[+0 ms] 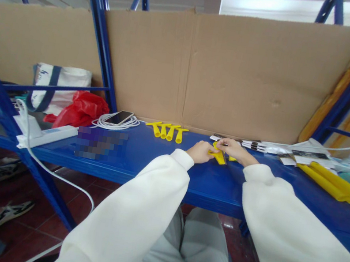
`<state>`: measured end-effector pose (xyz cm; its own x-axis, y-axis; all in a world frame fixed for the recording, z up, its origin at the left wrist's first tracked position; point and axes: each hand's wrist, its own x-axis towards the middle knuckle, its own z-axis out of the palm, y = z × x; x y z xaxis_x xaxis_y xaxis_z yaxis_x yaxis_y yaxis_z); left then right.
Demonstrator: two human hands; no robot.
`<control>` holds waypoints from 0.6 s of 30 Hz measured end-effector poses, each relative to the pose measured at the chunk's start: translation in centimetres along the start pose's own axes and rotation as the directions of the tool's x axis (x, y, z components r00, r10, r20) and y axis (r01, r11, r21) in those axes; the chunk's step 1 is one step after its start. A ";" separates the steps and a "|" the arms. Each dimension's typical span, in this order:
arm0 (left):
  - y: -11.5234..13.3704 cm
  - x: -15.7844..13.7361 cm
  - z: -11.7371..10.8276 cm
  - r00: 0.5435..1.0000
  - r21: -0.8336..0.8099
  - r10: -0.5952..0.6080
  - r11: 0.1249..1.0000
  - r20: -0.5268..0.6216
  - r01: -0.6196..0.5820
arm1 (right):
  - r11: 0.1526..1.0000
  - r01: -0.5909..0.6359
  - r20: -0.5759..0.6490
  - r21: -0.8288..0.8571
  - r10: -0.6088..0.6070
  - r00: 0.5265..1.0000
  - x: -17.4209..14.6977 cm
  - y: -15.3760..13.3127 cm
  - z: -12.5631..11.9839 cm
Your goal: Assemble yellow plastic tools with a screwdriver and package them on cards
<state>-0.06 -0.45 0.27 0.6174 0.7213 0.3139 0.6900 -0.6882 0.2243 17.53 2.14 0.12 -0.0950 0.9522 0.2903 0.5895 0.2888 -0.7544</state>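
The left hand (200, 152) is pinching a yellow piece (219, 158) in closed fingers, apparently steadying it for the right hand (231, 149), whose bunched fingers are hiding any hold.

Cardboard (254, 77) behind shelf (150, 156), phone (124, 117) amid cable (108, 126) at left — four T-pieces (170, 134) before cardboard, tubes (330, 184) at right

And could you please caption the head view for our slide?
Left hand and right hand handle a yellow piece at a blue shelf.

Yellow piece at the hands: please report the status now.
Left hand holds yellow piece; right hand at its far end. Four yellow pieces lie leftward. Nothing visibly blocking hands.
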 end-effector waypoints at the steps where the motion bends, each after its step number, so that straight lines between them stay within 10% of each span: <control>1: 0.0 0.0 0.0 1.000 0.010 0.006 1.000 0.001 -0.006 | 1.000 -0.002 0.001 -0.005 0.002 1.000 -0.1 -0.1 -0.1; 11: 0.2 -0.3 0.0 0.997 0.139 0.074 0.987 0.022 -0.076 | 0.974 0.141 0.066 -0.177 -0.131 0.989 0.3 0.3 -0.9; 18: 0.1 -0.3 0.2 0.992 0.183 0.124 0.975 0.038 -0.129 | 0.810 0.321 0.118 -0.490 -0.304 0.945 1.0 0.9 -1.4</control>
<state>-0.12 -0.68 -0.02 0.7124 0.6327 0.3036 0.6618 -0.7496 0.0092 19.08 3.15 0.59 -0.3634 0.8244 0.4340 0.8403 0.4912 -0.2294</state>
